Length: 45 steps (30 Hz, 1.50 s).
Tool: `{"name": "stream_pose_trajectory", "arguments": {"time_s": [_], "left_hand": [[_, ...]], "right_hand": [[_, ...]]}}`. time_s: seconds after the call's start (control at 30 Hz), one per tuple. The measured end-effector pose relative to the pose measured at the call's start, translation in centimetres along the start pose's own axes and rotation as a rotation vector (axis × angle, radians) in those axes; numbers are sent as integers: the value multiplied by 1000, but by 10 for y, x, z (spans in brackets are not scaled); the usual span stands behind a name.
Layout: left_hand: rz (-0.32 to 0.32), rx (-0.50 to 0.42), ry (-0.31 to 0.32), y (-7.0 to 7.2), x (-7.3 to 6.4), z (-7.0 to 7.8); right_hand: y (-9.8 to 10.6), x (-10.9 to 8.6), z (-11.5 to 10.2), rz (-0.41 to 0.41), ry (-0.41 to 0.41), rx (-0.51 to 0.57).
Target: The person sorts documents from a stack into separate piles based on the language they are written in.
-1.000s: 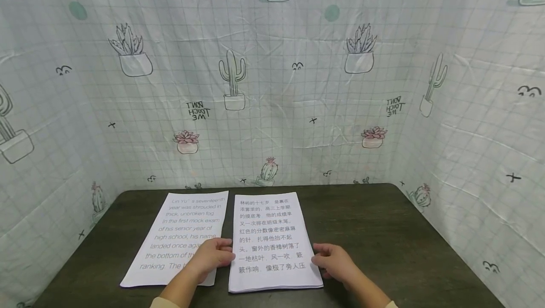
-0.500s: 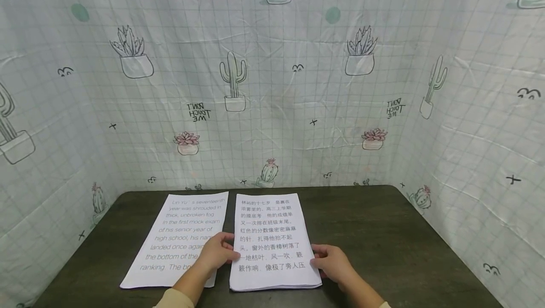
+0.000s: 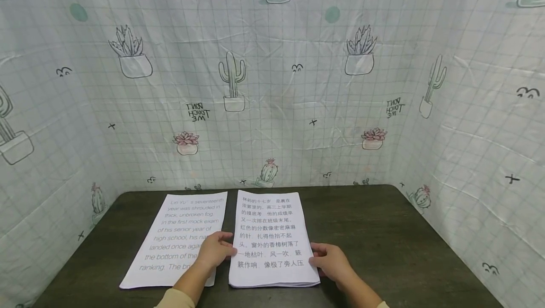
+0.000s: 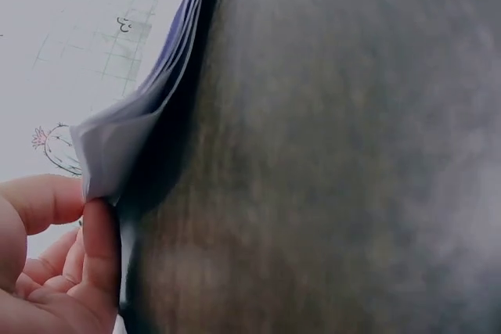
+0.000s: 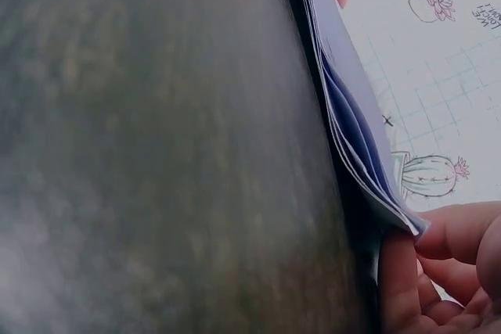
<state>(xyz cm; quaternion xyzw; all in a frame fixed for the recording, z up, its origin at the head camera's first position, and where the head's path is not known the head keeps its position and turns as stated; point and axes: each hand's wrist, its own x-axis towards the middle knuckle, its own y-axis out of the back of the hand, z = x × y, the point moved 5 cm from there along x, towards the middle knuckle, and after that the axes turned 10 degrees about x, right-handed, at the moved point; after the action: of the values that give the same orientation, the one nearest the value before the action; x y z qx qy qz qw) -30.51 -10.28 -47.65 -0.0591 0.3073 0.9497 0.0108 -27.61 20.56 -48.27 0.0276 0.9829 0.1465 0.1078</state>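
A thin stack of white paper sheets [image 3: 268, 232] printed with Chinese text is held between both hands in the head view. My left hand [image 3: 215, 250] pinches its left edge between thumb and fingers. On the opposite edge, my right hand [image 3: 334, 261] pinches the sheets the same way. The left wrist view shows the stack's edge [image 4: 121, 134] bent where thumb and finger meet on it. In the right wrist view the sheets [image 5: 364, 146] fan slightly apart above the pinching fingertips. Left of the stack lies a white paper [image 3: 179, 237] with English text, partly covered by the left hand and forearm.
Everything rests on or over a dark wooden table [image 3: 383, 232]. A pale grid-patterned curtain [image 3: 272, 90] with cactus drawings encloses the table's back and sides.
The Chinese-text stack has shifted slightly away from me, its near edge now farther up the head view. My left hand has moved slightly forward and right; the English-text paper stays put.
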Motion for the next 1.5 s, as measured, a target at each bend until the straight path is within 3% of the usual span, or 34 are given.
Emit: {"name": "stream_pose_trajectory", "arguments": {"time_s": [0.2, 0.4, 0.57, 0.83, 1.17, 1.5], "left_hand": [[-51, 13, 44, 0, -6, 2], [-115, 75, 46, 0, -11, 2], [-123, 91, 38, -1, -11, 1], [-85, 66, 45, 1, -10, 1], [-26, 46, 30, 6, -11, 3], [80, -16, 11, 11, -12, 5]], "right_hand": [[2, -2, -3, 33, 22, -17], [2, -7, -8, 64, 45, -80], [3, -7, -8, 83, 23, -144], [0, -6, -8, 82, 8, -127], [-2, -6, -12, 109, 71, -123], [-2, -7, -17, 176, 79, -103]]}}
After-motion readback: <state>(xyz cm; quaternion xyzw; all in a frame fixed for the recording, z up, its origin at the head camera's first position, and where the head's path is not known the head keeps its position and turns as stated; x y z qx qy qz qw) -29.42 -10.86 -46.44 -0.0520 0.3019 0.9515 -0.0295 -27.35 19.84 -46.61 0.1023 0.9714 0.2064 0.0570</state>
